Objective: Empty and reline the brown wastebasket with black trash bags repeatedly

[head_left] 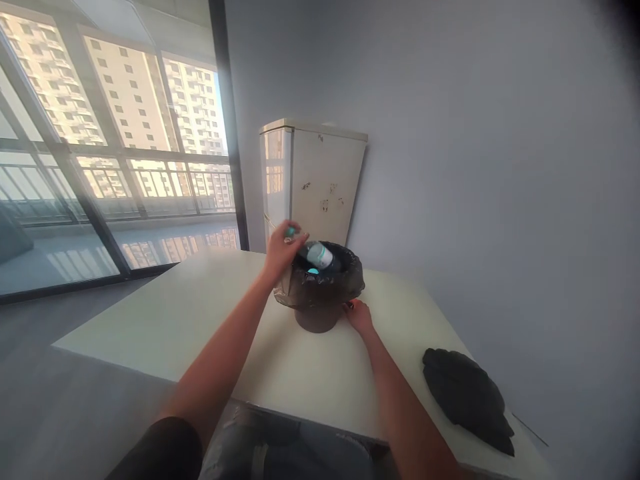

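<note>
A brown bin (318, 318) lined with a black plastic bag (325, 291) stands on a pale table. Above the bin's left rim, my left hand (286, 243) is closed round the neck end of a clear plastic bottle (319, 255) with a white and teal label. The bottle is tilted, its lower end in the mouth of the bag. Beside it in the bag shows a small light-blue item (313, 271). At the bin's right side, my right hand (359, 315) touches the bin below the bag's edge; its fingertips are partly hidden there.
The pale table (165, 313) reaches out to both sides. A folded black plastic bag (467, 397) lies on its right part. Behind the table stand a white fridge (327, 180) and a grey wall. Glass doors are at the left.
</note>
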A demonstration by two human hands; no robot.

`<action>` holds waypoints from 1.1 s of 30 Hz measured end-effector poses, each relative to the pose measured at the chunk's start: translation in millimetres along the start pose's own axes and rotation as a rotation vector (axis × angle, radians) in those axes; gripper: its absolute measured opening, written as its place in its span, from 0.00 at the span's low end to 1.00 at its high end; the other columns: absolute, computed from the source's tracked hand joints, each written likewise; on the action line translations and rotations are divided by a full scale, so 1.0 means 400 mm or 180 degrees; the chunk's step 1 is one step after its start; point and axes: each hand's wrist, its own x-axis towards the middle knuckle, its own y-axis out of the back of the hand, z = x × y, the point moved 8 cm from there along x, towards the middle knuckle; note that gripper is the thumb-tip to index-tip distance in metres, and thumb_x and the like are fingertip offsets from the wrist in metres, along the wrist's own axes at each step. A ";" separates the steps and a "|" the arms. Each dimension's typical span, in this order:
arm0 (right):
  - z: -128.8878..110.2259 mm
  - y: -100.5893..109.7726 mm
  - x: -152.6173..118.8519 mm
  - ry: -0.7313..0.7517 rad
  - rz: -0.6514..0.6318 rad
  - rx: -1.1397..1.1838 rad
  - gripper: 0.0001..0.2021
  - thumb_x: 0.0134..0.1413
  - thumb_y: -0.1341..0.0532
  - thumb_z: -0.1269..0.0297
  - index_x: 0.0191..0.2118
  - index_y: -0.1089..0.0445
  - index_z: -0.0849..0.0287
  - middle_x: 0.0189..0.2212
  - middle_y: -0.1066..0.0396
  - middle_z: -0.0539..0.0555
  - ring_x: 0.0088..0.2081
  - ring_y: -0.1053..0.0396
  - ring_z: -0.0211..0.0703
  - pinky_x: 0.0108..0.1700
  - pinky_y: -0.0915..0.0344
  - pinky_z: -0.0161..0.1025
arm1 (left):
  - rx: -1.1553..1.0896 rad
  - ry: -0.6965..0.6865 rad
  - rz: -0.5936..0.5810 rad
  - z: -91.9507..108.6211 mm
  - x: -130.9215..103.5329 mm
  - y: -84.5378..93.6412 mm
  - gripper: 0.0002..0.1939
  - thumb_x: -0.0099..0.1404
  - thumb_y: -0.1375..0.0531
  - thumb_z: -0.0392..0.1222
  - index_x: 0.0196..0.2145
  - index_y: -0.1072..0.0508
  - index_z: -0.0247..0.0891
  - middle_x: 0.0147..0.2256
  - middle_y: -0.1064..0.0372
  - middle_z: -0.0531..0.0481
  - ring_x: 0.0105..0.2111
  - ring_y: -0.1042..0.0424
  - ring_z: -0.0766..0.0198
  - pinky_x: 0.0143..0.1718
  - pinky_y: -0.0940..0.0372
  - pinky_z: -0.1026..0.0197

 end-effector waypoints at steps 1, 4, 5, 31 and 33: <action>0.002 0.001 0.001 0.0013 0.0055 0.0134 0.09 0.58 0.38 0.62 0.31 0.23 0.59 0.30 0.23 0.56 0.36 0.26 0.46 0.37 0.43 0.36 | 0.0112 0.0006 -0.0171 -0.014 -0.008 -0.015 0.11 0.67 0.35 0.51 0.40 0.22 0.41 0.43 0.24 0.47 0.46 0.24 0.55 0.52 0.29 0.52; 0.008 0.012 0.007 0.0036 0.0274 0.0614 0.09 0.55 0.37 0.59 0.30 0.25 0.59 0.26 0.26 0.54 0.32 0.29 0.46 0.37 0.41 0.38 | 0.0233 -0.0032 0.0331 -0.073 -0.039 0.064 0.14 0.73 0.43 0.49 0.45 0.21 0.41 0.53 0.26 0.41 0.59 0.30 0.50 0.59 0.33 0.49; 0.010 0.019 0.009 0.0048 0.0367 0.0809 0.10 0.54 0.37 0.58 0.33 0.25 0.59 0.26 0.27 0.53 0.32 0.30 0.46 0.37 0.40 0.38 | 0.0237 0.0086 0.0662 -0.107 -0.060 0.114 0.14 0.73 0.44 0.47 0.48 0.22 0.42 0.56 0.28 0.41 0.61 0.31 0.50 0.59 0.33 0.49; -0.329 0.474 -0.078 0.1681 0.1394 0.5080 0.10 0.45 0.26 0.65 0.35 0.24 0.57 0.38 0.21 0.51 0.43 0.23 0.43 0.50 0.25 0.44 | -0.2146 0.0178 0.1198 -0.050 -0.029 0.240 0.14 0.65 0.30 0.51 0.35 0.21 0.37 0.38 0.23 0.46 0.37 0.25 0.63 0.38 0.29 0.63; -0.326 0.485 -0.076 0.1513 0.1445 0.5156 0.08 0.46 0.27 0.68 0.34 0.25 0.56 0.37 0.21 0.49 0.42 0.23 0.42 0.51 0.24 0.44 | -0.2329 0.0170 0.1347 -0.057 -0.018 0.249 0.14 0.64 0.29 0.52 0.34 0.21 0.37 0.36 0.24 0.47 0.38 0.25 0.63 0.39 0.30 0.64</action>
